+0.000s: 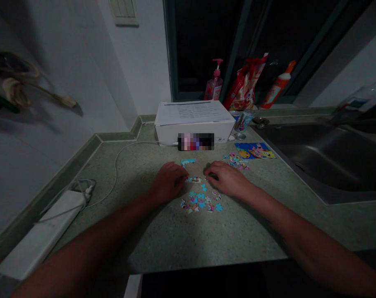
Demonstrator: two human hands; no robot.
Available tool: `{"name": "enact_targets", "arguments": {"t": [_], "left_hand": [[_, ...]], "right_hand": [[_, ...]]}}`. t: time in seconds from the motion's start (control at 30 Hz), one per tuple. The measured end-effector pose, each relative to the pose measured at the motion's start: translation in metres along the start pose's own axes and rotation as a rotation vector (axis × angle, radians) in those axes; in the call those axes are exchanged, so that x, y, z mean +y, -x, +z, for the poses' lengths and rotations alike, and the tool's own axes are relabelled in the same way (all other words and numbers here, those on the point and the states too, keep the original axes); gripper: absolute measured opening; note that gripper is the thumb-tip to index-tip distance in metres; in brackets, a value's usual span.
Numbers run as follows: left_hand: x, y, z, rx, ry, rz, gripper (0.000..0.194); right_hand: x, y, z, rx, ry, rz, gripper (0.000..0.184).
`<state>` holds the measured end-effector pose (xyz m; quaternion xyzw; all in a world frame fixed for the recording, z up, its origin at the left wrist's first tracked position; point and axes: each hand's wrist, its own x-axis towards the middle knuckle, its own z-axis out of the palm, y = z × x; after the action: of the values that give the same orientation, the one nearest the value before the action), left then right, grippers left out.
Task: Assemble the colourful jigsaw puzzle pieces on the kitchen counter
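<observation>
My left hand [168,181] is closed at the left end of a short strip of joined jigsaw pieces [194,179], its fingertips on the strip. Across from it, my right hand [227,178] pinches a small jigsaw piece [205,177], which its fingers mostly cover. A light-blue joined corner section [188,161] lies just beyond my left hand. Between my forearms several loose jigsaw pieces [201,200] are scattered, blue and multicoloured. Another pile of pieces [236,160] sits beyond my right hand, beside a colourful cartoon picture card [256,150].
At the back stands a white box [194,130] with papers on top and a phone [196,141] leaning on its front. A cable runs to a white power strip [48,231] at left. To the right are a can [245,120] and a steel sink [339,157].
</observation>
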<state>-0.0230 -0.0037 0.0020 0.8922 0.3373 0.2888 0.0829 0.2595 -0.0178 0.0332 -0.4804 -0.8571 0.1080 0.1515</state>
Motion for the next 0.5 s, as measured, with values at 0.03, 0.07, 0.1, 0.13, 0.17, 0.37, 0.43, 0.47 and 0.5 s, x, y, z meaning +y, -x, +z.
{"name": "enact_targets", "arguments": {"t": [0.03, 0.07, 0.1, 0.13, 0.17, 0.37, 0.43, 0.47, 0.5], "left_hand": [[-0.0003, 0.0002, 0.0005, 0.007, 0.003, -0.001, 0.017], [-0.0006, 0.0004, 0.001, 0.015, 0.007, 0.0, 0.017], [-0.0009, 0.0005, 0.0015, 0.021, 0.01, 0.002, 0.017], [-0.001, 0.0007, 0.0018, 0.025, 0.01, 0.005, 0.016], [-0.001, 0.0007, 0.0019, 0.024, 0.008, 0.007, 0.016], [0.0004, -0.0002, 0.0, -0.004, 0.0, -0.008, 0.016], [0.0004, -0.0002, -0.0001, -0.003, 0.002, -0.015, 0.016], [0.0003, -0.0001, 0.0, -0.001, 0.003, -0.014, 0.016], [0.0001, 0.0001, 0.0002, 0.002, 0.002, -0.01, 0.016]], "right_hand": [[-0.0001, 0.0001, -0.0002, -0.003, 0.004, 0.002, 0.02], [-0.0002, 0.0001, -0.0004, -0.008, 0.008, 0.003, 0.019], [-0.0004, 0.0001, -0.0007, -0.016, 0.011, 0.003, 0.018], [-0.0006, 0.0, -0.0009, -0.022, 0.012, 0.003, 0.018], [-0.0007, -0.0001, -0.001, -0.026, 0.012, 0.003, 0.019], [-0.0004, -0.0007, -0.0007, -0.023, 0.007, -0.005, 0.02], [0.0006, -0.0004, -0.0003, -0.016, 0.006, -0.011, 0.02], [0.0012, -0.0002, -0.0001, -0.013, 0.007, -0.014, 0.02], [0.0017, 0.0, 0.0, -0.011, 0.01, -0.017, 0.021]]}}
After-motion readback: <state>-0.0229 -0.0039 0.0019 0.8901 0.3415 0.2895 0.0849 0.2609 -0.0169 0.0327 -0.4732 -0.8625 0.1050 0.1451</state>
